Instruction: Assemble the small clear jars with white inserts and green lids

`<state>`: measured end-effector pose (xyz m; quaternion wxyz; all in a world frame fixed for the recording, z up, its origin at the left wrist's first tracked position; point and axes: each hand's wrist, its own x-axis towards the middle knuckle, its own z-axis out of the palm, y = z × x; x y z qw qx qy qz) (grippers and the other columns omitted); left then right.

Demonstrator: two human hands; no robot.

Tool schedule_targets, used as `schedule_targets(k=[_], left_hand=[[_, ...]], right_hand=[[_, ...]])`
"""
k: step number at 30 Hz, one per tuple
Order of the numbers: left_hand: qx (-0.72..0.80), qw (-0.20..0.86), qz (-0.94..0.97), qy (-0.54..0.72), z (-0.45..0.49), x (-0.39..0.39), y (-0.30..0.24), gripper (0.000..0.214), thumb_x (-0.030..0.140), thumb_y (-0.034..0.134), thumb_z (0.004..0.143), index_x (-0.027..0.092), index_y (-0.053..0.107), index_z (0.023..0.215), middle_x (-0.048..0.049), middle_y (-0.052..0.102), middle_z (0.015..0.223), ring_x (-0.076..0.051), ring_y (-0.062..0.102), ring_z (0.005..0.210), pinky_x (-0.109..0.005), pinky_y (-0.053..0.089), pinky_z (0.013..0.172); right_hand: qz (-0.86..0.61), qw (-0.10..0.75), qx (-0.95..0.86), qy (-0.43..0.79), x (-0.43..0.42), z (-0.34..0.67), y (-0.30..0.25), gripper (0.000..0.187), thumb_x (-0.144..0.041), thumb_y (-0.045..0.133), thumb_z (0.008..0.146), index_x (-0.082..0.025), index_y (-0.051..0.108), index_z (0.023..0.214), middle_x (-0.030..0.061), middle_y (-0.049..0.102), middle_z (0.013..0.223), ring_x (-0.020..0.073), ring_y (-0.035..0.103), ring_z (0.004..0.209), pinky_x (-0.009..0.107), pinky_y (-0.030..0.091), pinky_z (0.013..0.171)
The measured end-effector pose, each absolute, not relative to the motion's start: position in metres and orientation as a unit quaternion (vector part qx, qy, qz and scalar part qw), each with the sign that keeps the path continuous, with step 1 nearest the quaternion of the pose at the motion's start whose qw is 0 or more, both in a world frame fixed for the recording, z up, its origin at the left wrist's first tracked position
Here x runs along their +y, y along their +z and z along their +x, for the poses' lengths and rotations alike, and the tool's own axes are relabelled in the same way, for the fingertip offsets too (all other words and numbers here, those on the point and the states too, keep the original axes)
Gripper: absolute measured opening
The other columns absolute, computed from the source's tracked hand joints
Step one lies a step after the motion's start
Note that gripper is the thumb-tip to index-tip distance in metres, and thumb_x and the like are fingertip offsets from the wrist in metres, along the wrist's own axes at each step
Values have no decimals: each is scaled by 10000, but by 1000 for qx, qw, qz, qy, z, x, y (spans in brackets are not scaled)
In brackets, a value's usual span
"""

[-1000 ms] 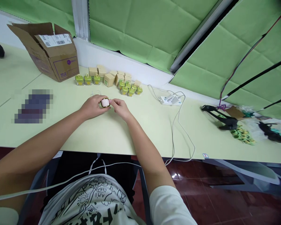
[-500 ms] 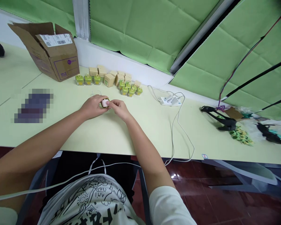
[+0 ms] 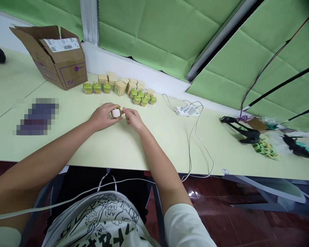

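My left hand (image 3: 102,116) grips a small green item with a white face (image 3: 116,112) just above the pale table (image 3: 154,137). My right hand (image 3: 133,118) is curled beside it, fingertips pinched at the item's right edge. Behind my hands stand three green items in a row (image 3: 96,87), several small tan boxes (image 3: 119,85) and a cluster of more green items (image 3: 142,98).
An open cardboard box (image 3: 56,56) lies on its side at the back left. A white power strip with cables (image 3: 187,109) sits to the right. Black clamps (image 3: 244,130) and green bits (image 3: 266,148) lie at the far right. A blurred patch (image 3: 37,116) is on the left.
The item in my left hand has turned slightly, its white face showing more, and my right fingers shifted a little at its edge. My arms stayed in place.
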<state>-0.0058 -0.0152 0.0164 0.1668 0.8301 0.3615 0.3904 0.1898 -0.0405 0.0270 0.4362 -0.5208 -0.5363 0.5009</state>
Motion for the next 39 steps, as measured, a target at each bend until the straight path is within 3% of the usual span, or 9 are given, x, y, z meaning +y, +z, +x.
schedule_targets(k=[5, 8, 11, 15, 19, 25, 30, 39], left_hand=[[311, 189, 816, 450, -3, -13, 13, 552, 540, 827, 828, 234, 762, 1283, -116, 709, 1286, -309, 663, 1227, -454, 512, 1103], [280, 218, 812, 464, -1, -10, 10, 601, 573, 870, 799, 244, 759, 1289, -114, 699, 1318, -313, 645, 1266, -469, 493, 1144], [278, 229, 808, 467, -1, -9, 9, 628, 585, 873, 803, 254, 741, 1322, -110, 693, 1354, -313, 628, 1298, -483, 473, 1175], [306, 258, 800, 447, -1, -12, 11, 652, 564, 844, 826, 249, 708, 1381, -113, 679, 1371, -308, 632, 1287, -452, 543, 1079], [349, 354, 752, 434, 3, -15, 12, 718, 554, 846, 797, 217, 670, 1406, -133, 677, 1388, -299, 663, 1219, -399, 594, 938], [372, 439, 665, 476, 7, -6, 7, 677, 683, 833, 769, 185, 712, 1211, -140, 729, 1295, -261, 709, 1051, -401, 597, 888], [372, 450, 665, 465, 2, 1, 6, 700, 694, 909, 664, 176, 746, 1105, -92, 766, 1056, -234, 702, 947, -405, 585, 910], [339, 585, 581, 453, 6, -8, 11, 607, 499, 965, 643, 186, 688, 1083, -87, 784, 1076, -252, 743, 1040, -427, 608, 907]], right_hand=[[-497, 434, -453, 600, -37, 190, 25, 501, -697, 676, 926, -203, 634, 861, -67, 476, 625, 87, 363, 486, 235, 298, 449], [-444, 407, -422, 678, -40, 188, 25, 356, -551, 711, 933, -206, 638, 883, -54, 539, 644, 101, 469, 531, 216, 360, 459], [-417, 440, -413, 680, -45, 184, 27, 188, -371, 743, 908, -215, 642, 934, -67, 566, 671, 91, 503, 553, 193, 389, 476], [-458, 497, -418, 607, -43, 181, 25, 138, -338, 700, 951, -215, 636, 945, -50, 649, 780, 84, 557, 610, 200, 476, 558], [-522, 525, -485, 465, -35, 184, 18, 218, -406, 643, 996, -206, 644, 910, -19, 662, 808, 118, 597, 703, 231, 497, 614], [-544, 538, -599, 236, -35, 187, 11, 373, -580, 602, 999, -216, 646, 926, 36, 715, 929, 174, 652, 883, 313, 537, 841], [-557, 526, -609, 205, -42, 187, 17, 380, -583, 533, 1037, -225, 657, 1016, 65, 742, 1013, 196, 669, 919, 328, 530, 856], [-563, 483, -661, 112, -48, 187, 24, 322, -489, 485, 1085, -229, 674, 1082, 119, 736, 1135, 241, 652, 1063, 393, 513, 1047]])
